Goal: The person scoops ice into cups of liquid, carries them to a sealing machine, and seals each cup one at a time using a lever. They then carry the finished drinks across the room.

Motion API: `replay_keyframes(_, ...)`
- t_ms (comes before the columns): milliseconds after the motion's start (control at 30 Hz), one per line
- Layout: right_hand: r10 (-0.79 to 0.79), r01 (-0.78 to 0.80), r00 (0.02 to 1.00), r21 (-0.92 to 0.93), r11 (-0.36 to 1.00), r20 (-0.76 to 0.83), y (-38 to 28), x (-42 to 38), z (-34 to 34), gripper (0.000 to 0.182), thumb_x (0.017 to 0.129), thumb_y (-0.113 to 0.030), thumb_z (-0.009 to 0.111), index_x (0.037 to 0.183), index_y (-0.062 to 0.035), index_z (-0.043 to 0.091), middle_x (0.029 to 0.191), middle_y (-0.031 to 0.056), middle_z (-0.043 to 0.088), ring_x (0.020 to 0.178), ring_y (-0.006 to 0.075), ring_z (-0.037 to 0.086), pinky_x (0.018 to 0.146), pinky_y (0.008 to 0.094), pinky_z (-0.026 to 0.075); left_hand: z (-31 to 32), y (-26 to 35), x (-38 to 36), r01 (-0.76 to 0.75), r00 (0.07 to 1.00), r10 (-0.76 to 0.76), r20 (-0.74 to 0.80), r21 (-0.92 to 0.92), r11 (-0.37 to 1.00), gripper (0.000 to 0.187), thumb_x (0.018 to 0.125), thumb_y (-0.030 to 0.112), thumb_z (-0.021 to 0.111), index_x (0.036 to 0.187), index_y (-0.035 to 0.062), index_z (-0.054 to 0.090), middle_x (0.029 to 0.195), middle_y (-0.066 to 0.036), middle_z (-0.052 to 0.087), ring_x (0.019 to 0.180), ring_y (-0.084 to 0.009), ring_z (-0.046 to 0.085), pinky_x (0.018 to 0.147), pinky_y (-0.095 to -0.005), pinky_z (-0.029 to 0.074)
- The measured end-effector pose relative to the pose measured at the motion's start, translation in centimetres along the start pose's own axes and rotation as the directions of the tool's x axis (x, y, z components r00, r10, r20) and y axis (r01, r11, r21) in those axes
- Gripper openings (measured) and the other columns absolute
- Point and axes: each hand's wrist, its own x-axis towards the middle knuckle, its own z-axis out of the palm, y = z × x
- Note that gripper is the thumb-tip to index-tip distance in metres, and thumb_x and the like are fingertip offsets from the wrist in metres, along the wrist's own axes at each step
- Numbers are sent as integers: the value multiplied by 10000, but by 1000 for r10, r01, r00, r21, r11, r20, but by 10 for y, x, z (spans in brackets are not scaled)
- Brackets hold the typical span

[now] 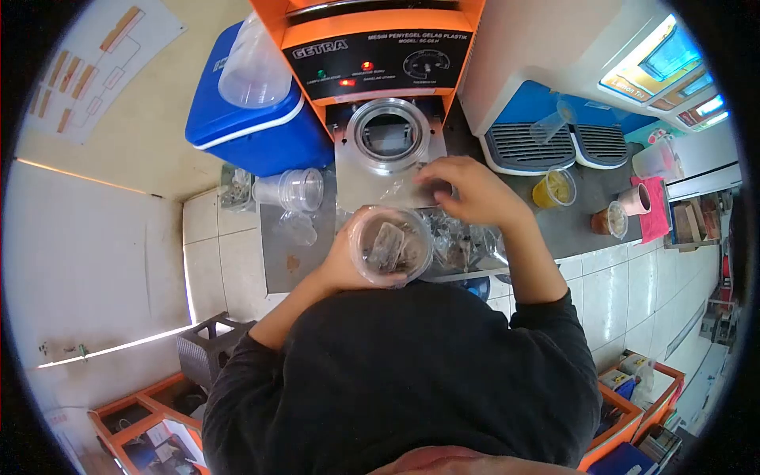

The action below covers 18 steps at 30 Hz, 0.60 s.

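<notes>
My left hand [342,261] is wrapped around a round clear plastic cup [426,252] near my chest. Inside the cup lie pale, translucent pieces that I cannot make out exactly. Over the metal tray of the orange cup sealing machine [380,41] hovers my right hand [469,186], its fingers bent and thumb apart, with nothing visible in them. A wrinkled scrap of clear film [393,190] rests on the tray by those fingertips. The machine's round cup holder ring [354,131] sits just beyond, and red lamps glow on its panel.
Stacked clear cups [294,190] lie on the counter at left, near a blue cooler box [237,131]. Crumpled clear plastic [463,241] lies along the front edge. At right stand a drink dispenser [526,146], a cup of yellow drink [554,190] and a brown one [610,220].
</notes>
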Motion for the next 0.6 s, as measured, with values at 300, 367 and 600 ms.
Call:
replay_keyframes(300, 142, -183, 972, -232, 955, -186, -69, -51, 34, 876, 528, -244, 763, 1293, -75, 368, 1237, 193, 420, 1148, 387, 407, 964, 429, 339, 41, 12, 31, 83, 990, -94, 105, 104, 991, 831, 531, 212, 808, 1213, 1, 382, 1157, -197, 472, 1072, -343, 491, 905, -388, 409)
replay_keyframes(367, 224, -291, 935, -234, 928, -273, -69, -72, 28, 853, 521, -228, 758, 1274, -70, 389, 1212, 192, 437, 1124, 381, 427, 951, 423, 350, 62, 15, 46, -21, 981, 11, 192, 49, 999, 814, 551, 187, 798, 1218, -12, 376, 1153, -204, 477, 1073, -350, 482, 922, -388, 391)
replay_keyframes(600, 457, -631, 647, -93, 770, -610, -32, -160, -17, 722, 516, -254, 741, 1149, -12, 490, 1015, 210, 537, 977, 361, 517, 860, 387, 422, 72, 16, 68, -83, 939, 72, 337, 17, 996, 707, 712, 179, 691, 1290, -15, 333, 1259, -202, 424, 1187, -330, 413, 1002, -374, 318)
